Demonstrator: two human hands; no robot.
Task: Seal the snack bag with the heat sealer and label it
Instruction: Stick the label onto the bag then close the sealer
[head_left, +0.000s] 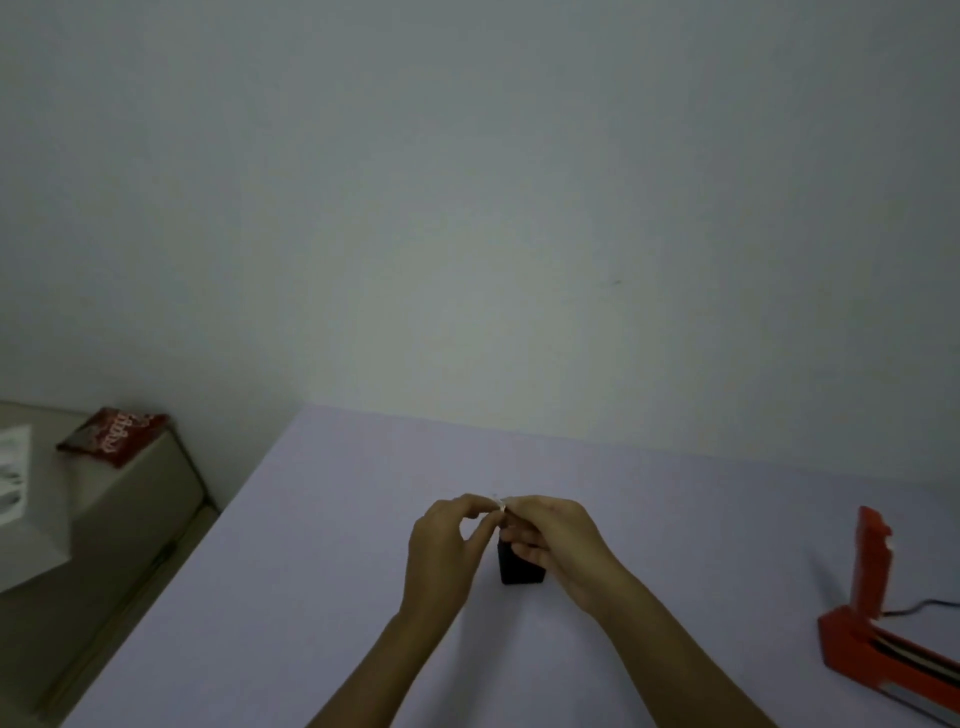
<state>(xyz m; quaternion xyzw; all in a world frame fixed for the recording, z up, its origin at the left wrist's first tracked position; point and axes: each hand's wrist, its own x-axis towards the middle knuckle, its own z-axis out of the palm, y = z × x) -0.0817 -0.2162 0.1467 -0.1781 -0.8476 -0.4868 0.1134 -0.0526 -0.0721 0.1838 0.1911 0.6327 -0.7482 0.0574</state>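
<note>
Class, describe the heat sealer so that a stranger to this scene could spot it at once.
Start at the lilac table and follow it to its right edge. There sits the heat sealer, its arm raised upright. It is the only orange-red thing on the table.

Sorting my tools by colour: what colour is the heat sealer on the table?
Red-orange; the heat sealer shows at the right edge of the head view, arm raised.

Table layout, hands at centre

The heat sealer (883, 623) sat on the table (322, 571) at right; a snack bag (114, 436) lay on a box (130, 499) far left.
</note>
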